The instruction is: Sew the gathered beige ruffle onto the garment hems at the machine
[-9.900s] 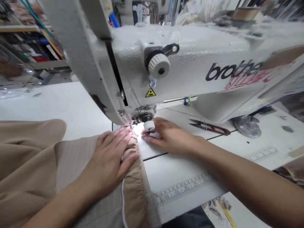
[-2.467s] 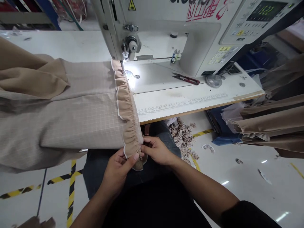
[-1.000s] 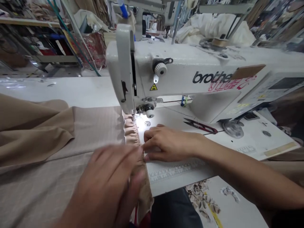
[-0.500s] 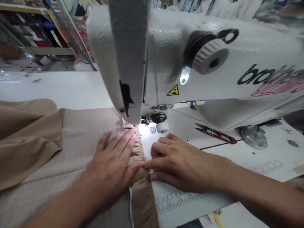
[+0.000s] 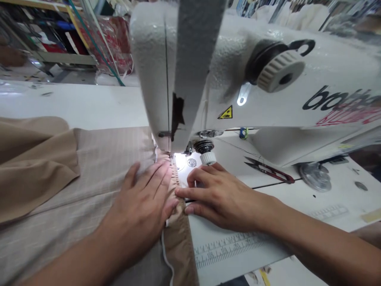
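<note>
My left hand (image 5: 145, 194) lies flat on the light striped fabric (image 5: 110, 151), fingers stretched toward the presser foot area of the white sewing machine (image 5: 154, 71). Under its fingertips and thumb runs a gathered tan fabric strip (image 5: 180, 238) with a thin white edge. My right hand (image 5: 220, 194) rests on the machine bed just right of the strip. Its index fingertip touches the strip's gathered edge; the thumb is apart below, and the other fingers are bent. The machine head hides the needle.
Red-handled thread snips (image 5: 270, 171) lie on the bed to the right, near a clear plastic bobbin-like disc (image 5: 315, 174). A printed ruler scale (image 5: 229, 248) runs along the front edge. Brown fabric (image 5: 35, 159) is bunched at left. Bagged goods (image 5: 113, 43) stand behind.
The gathered strip has moved forward toward the needle area. My right hand has shifted slightly forward and left along its edge. The view has moved a little, so the machine appears farther right.
</note>
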`<state>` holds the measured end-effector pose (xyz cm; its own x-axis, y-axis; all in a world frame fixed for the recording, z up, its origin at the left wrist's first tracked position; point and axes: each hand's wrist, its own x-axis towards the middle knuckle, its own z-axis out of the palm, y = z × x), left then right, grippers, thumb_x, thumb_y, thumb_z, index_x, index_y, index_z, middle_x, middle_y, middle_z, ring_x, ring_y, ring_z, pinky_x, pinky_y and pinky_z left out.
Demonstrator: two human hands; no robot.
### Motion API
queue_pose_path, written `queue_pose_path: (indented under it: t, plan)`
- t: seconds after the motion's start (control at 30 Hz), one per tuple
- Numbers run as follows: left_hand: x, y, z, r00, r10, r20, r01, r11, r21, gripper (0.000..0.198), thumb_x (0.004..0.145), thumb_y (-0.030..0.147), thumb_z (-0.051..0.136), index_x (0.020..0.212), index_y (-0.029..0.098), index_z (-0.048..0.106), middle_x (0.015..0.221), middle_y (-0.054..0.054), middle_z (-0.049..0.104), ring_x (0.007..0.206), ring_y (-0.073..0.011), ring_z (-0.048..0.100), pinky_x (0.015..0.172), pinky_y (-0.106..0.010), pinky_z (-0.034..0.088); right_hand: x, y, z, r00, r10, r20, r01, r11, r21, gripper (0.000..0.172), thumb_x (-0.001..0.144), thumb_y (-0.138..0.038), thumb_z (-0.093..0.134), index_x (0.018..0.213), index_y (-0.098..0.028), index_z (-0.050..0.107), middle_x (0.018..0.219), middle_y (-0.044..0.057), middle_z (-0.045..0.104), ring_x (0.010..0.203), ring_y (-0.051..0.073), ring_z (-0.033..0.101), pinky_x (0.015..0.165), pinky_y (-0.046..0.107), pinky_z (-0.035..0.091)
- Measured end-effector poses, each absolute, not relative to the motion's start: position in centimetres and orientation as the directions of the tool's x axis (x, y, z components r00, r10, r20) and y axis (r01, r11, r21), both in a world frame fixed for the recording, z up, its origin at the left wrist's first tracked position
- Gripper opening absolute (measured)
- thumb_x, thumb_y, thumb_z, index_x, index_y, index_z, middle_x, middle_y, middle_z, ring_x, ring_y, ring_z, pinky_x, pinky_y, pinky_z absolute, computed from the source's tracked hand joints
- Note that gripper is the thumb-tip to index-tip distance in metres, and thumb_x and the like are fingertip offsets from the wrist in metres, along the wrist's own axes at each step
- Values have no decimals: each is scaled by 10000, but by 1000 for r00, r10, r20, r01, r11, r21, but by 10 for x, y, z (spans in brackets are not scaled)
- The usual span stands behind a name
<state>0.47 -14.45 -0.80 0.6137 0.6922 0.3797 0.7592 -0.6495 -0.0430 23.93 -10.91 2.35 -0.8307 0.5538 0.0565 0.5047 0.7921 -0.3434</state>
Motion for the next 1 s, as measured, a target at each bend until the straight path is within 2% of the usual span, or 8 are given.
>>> queue_pose_path:
  t: [0.17, 0.3, 0.4, 0.5, 0.67, 0.73, 0.83, 1.0]
  plan:
    - [-3, -131, -23, 600, 709, 372, 770, -637, -27, 519, 1076, 365, 362, 1380, 7, 583, 1453, -257, 606, 1382, -378, 531, 1184, -569, 272, 237, -105, 19, -779, 622, 74, 569, 753, -331, 336, 1079, -453, 511, 1302, -278, 693, 1179, 79, 662, 1035, 242, 580, 967, 420, 380]
    - [-9, -109, -19, 610, 702, 368, 762, -647, -28, 574, 1090, 401, 286, 1341, 9, 621, 1352, -255, 674, 1325, -398, 575, 1141, -595, 312, 231, -99, 15, -737, 674, 50, 636, 716, -287, 360, 1072, -461, 520, 1355, -290, 665, 1198, 87, 641, 1084, 265, 558, 1007, 450, 373]
    - [-6, -109, -6, 632, 666, 396, 737, -674, -44, 517, 1085, 335, 297, 1295, 25, 654, 1292, -231, 706, 1278, -404, 599, 1113, -609, 349, 230, -98, 13, -736, 676, 50, 639, 716, -281, 379, 1072, -461, 517, 1382, -288, 650, 1191, 95, 628, 1092, 271, 545, 1020, 462, 378]
    - [0, -123, 1, 608, 678, 413, 742, -670, 8, 420, 1050, 261, 378, 1265, 39, 663, 1288, -211, 701, 1261, -377, 605, 1114, -571, 378, 231, -98, 12, -752, 657, 54, 615, 728, -302, 398, 1075, -480, 502, 1394, -290, 645, 1220, 101, 622, 1124, 280, 535, 1033, 472, 375]
    - [0, -136, -14, 610, 687, 395, 756, -654, -29, 487, 1072, 326, 362, 1333, -2, 609, 1409, -260, 632, 1341, -402, 552, 1164, -604, 300, 234, -100, 14, -761, 645, 63, 594, 733, -332, 394, 1075, -485, 499, 1370, -285, 667, 1228, 101, 628, 1146, 280, 534, 1040, 466, 377]
    - [-3, -134, -20, 600, 702, 383, 761, -648, -5, 503, 1078, 356, 345, 1362, 24, 594, 1440, -243, 618, 1371, -382, 534, 1189, -586, 280, 233, -100, 14, -758, 650, 60, 599, 729, -330, 388, 1077, -483, 496, 1366, -293, 670, 1222, 97, 628, 1142, 276, 535, 1047, 461, 375]
    - [-7, -128, -21, 583, 713, 391, 763, -645, 38, 515, 1079, 383, 337, 1369, 45, 595, 1434, -226, 627, 1380, -365, 532, 1203, -556, 264, 231, -100, 13, -735, 675, 60, 630, 714, -307, 388, 1081, -472, 485, 1383, -302, 659, 1213, 99, 614, 1135, 277, 534, 1059, 463, 375]
    - [-9, -109, -18, 595, 723, 351, 759, -649, 49, 577, 1079, 451, 329, 1337, 27, 623, 1397, -233, 643, 1362, -382, 537, 1173, -561, 283, 227, -94, 7, -692, 720, 58, 687, 681, -254, 431, 1084, -493, 455, 1446, -316, 609, 1287, 116, 572, 1210, 294, 514, 1108, 500, 361]
